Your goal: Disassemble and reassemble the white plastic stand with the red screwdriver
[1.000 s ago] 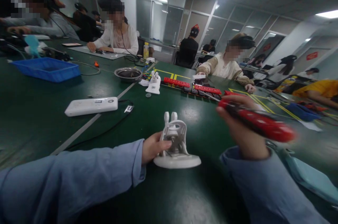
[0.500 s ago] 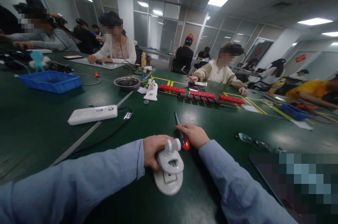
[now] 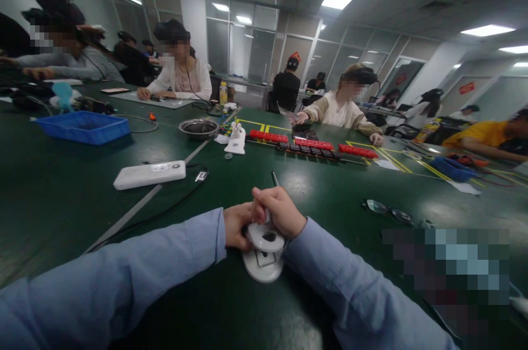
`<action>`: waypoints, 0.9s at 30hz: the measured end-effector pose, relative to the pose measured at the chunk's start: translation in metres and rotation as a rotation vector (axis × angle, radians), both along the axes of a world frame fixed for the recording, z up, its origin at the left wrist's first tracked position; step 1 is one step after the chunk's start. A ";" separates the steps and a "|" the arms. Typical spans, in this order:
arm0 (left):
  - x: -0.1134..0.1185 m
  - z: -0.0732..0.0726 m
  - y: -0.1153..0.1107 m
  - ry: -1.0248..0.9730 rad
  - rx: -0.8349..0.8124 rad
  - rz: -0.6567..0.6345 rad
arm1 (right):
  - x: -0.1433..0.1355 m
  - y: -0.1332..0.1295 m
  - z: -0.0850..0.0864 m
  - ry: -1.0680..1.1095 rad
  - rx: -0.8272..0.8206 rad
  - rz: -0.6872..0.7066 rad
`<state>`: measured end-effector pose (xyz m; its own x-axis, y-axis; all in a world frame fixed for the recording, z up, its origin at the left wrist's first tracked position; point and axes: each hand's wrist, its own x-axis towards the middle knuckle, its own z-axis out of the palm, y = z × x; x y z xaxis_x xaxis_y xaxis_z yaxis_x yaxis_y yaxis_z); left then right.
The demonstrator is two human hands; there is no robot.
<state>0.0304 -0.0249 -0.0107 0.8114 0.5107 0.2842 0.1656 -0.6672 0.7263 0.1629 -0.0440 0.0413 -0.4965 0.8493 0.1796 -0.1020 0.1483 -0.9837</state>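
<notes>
A white plastic clip base [image 3: 264, 266] with an oval foot and a rounded upper part rests on the green table in front of me. My left hand [image 3: 238, 226] grips it from the left side. Over its top, my right hand [image 3: 280, 209] is closed, with the fingers curled around the upright neck; the hand covers most of that neck. Whether something small is pinched there too, I cannot see. Just beyond my right hand the metal shaft of a screwdriver [image 3: 275, 178] shows, its handle hidden behind the hand.
A white oblong device [image 3: 150, 175] with a black cable lies to the left, near a blue tray [image 3: 84, 129] and a metal bowl [image 3: 198, 129]. Farther ahead are another white part [image 3: 236, 140] and red strips [image 3: 313, 143]. Glasses [image 3: 388, 211] lie right. Co-workers sit opposite.
My right hand has left the screwdriver's red and black handle and moved left onto the top of the clip base. My left hand still holds the base.
</notes>
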 end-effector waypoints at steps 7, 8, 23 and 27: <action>-0.003 -0.002 0.003 0.110 0.150 0.038 | 0.049 0.018 0.051 -0.398 0.383 -0.565; -0.003 -0.002 0.002 0.115 0.146 0.054 | 0.059 0.024 0.050 -0.652 0.399 -0.660; -0.017 0.003 0.008 -0.119 -0.087 0.256 | 0.077 0.044 0.007 -0.659 0.098 -0.770; -0.020 0.038 0.019 -0.260 -0.088 0.264 | 0.052 0.021 0.017 -0.343 -0.031 -0.644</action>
